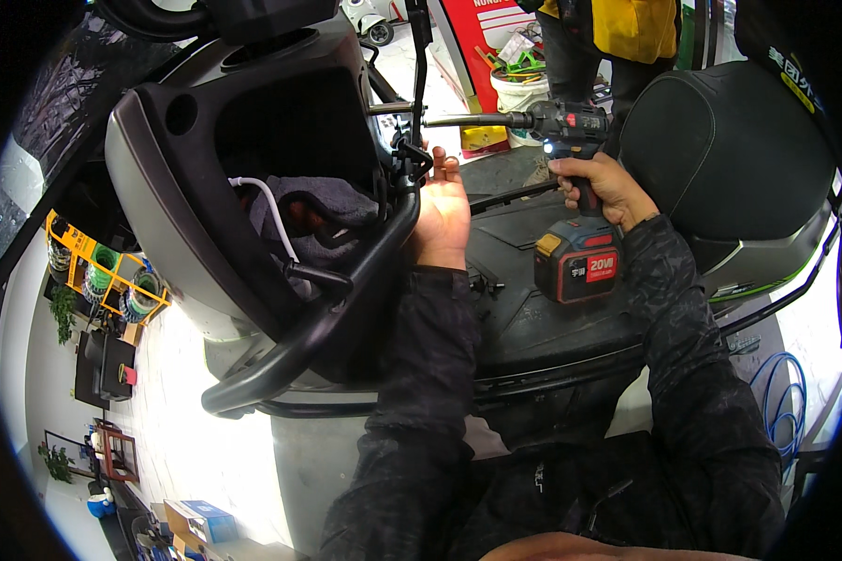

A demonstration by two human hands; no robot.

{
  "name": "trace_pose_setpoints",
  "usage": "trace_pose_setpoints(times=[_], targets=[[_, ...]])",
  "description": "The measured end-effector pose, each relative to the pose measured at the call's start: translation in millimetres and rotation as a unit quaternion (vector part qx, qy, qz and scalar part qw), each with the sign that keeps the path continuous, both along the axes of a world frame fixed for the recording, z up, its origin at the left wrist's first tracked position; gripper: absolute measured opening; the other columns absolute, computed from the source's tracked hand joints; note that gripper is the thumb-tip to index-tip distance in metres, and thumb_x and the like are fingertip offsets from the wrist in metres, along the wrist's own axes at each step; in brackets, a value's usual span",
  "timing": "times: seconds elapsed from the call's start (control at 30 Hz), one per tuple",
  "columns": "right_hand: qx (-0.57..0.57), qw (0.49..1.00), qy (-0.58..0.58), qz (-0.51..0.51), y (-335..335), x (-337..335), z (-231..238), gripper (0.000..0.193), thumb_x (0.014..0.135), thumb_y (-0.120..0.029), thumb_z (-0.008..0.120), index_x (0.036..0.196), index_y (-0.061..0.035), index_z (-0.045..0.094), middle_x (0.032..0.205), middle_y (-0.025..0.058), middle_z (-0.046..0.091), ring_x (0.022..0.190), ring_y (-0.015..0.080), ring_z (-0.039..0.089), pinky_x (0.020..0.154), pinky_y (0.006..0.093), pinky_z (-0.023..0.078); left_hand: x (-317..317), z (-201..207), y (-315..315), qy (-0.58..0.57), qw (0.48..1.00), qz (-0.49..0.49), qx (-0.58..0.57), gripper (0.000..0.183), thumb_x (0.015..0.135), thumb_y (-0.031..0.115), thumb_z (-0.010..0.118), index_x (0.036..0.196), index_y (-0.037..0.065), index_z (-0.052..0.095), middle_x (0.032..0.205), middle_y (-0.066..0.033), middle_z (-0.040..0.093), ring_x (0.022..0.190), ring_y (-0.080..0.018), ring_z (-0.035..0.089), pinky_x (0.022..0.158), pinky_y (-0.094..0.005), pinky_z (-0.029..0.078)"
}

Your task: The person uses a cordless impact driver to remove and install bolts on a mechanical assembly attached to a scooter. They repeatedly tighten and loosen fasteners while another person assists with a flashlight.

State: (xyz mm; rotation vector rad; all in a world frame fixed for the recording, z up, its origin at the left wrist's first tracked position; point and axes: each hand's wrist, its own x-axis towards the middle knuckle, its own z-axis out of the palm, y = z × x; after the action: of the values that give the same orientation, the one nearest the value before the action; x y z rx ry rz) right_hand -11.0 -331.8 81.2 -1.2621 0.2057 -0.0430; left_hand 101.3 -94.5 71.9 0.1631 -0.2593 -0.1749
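Note:
My right hand (pixel 601 187) is wrapped round the handle of a black cordless impact wrench (pixel 571 122), its work light lit and its red-and-black battery (pixel 578 260) hanging below. From its nose a long metal extension (pixel 482 121) points left, its tip near an upright black rod. Beside that rod, my left hand (pixel 442 217) is palm up at a black metal bracket (pixel 410 161). Its visible fingers curl loosely; thumb and forefinger are partly hidden behind the bracket. A thick black tube guard (pixel 318 327) runs from there down along the scooter's front panel (pixel 173 224).
A dark cloth (pixel 323 210) and a white cable lie in the scooter's front compartment. Small dark parts (pixel 485 282) rest on the footboard (pixel 524 327). The black seat (pixel 720 150) rises at right. Beyond stand a person in yellow (pixel 631 28) and a white bucket (pixel 519 93).

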Motion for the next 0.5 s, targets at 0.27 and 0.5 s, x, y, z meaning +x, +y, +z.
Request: trace_pose_setpoints(times=[0.27, 0.5], targets=[[-0.004, 1.0, -0.024, -0.006, 3.5, -1.6, 0.1, 0.021, 0.089, -0.021, 0.081, 0.084, -0.0046, 0.069, 0.073, 0.0008, 0.065, 0.054, 0.0088, 0.059, 0.054, 0.027, 0.051, -2.1, 3.4, -1.2, -0.005, 1.0, 0.005, 0.026, 0.033, 0.098, 0.022, 0.06, 0.121, -0.001, 0.06, 0.117, -0.0119, 0.061, 0.103, -0.0283, 0.058, 0.088, -0.0419, 0.051], [-0.005, 1.0, -0.011, 0.003, 5.5, -0.5, 0.8, 0.021, 0.089, -0.021, 0.081, 0.084, -0.0048, 0.069, 0.072, 0.0004, 0.064, 0.056, 0.008, 0.06, 0.054, 0.0254, 0.05, -2.8, 5.0, -2.6, 0.009, 1.0, 0.003, 0.008, 0.033, 0.098, 0.023, 0.058, 0.12, -0.002, 0.06, 0.115, -0.0121, 0.06, 0.1, -0.028, 0.056, 0.084, -0.0405, 0.05]])
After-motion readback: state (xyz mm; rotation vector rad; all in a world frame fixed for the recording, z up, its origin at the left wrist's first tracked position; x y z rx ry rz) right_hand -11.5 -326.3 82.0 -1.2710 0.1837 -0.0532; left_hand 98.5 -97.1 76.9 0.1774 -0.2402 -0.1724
